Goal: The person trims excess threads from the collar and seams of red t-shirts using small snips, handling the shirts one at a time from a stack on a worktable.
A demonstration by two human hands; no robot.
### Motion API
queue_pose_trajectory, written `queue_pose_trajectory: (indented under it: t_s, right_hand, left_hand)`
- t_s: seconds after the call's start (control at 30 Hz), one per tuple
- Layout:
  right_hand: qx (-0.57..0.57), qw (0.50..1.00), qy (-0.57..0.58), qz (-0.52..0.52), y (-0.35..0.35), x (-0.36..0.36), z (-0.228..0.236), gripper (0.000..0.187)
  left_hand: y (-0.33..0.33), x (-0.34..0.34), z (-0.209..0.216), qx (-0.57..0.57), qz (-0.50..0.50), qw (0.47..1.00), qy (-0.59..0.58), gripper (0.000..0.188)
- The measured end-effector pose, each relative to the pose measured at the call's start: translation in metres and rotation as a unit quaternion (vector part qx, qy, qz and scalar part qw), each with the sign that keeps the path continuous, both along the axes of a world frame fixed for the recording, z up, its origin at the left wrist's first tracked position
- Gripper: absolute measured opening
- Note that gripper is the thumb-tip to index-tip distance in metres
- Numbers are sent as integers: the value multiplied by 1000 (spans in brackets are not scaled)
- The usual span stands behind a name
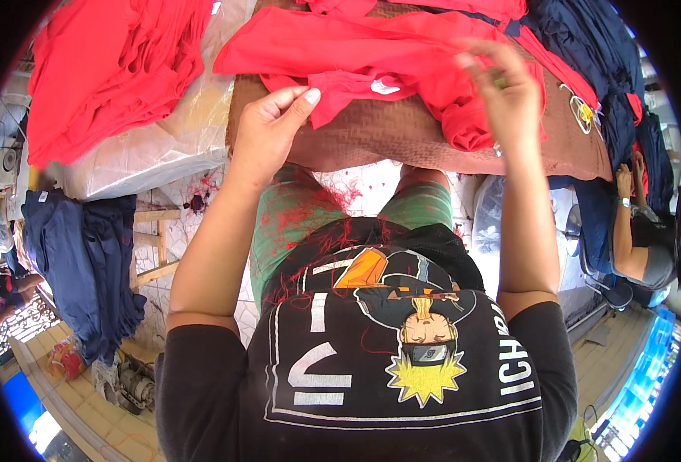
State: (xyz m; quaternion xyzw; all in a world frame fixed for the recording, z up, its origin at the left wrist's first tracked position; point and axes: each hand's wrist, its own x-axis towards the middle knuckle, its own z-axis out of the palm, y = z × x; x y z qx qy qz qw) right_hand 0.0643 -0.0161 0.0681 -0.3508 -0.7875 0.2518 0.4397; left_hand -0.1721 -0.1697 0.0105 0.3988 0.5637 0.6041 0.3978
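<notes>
A red garment (356,58) lies bunched across the brown cloth-covered table in front of me, with a small white label (384,86) showing on it. My left hand (273,123) is at its near left part, thumb and forefinger pinched together on the fabric's edge. Above the garment's right side is my right hand (508,100), its fingers bent and smeared by motion. Whether anything small sits between those fingers cannot be made out. Below the right hand, part of the red cloth is gathered into a rolled bundle (467,127).
A heap of red garments (117,77) rests on a plastic-wrapped stack at left. Dark navy garments (587,54) pile up at far right, near a yellow-and-white looped item (581,113). More navy clothes (83,262) hang at lower left. Another person's arm (624,231) shows at right.
</notes>
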Motion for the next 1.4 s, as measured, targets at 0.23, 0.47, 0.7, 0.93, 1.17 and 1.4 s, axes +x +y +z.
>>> queue_pose_trajectory:
  t_s: [0.23, 0.47, 0.7, 0.93, 1.17, 1.4]
  right_hand:
    - [-86, 980, 0, 182, -38, -59, -20, 17]
    - [-183, 956, 48, 222, -43, -69, -26, 15]
    - [-53, 979, -28, 194, -56, -61, -21, 19]
    - [51, 980, -85, 171, -67, -52, -13, 22]
    - [-203, 962, -88, 161, -74, -46, -4, 24]
    - [98, 970, -106, 195, -71, -41, -4, 23]
  left_hand:
    - [-3, 9, 5, 17, -24, 1000, -7, 25]
    - [-5, 10, 5, 35, -30, 999, 12, 22]
    - [5, 26, 29, 75, 15, 966, 246, 31]
    - [3, 30, 32, 43, 10, 968, 248, 24]
    - [4, 34, 28, 65, -3, 976, 207, 21]
    - [0, 39, 28, 47, -4, 958, 283, 15]
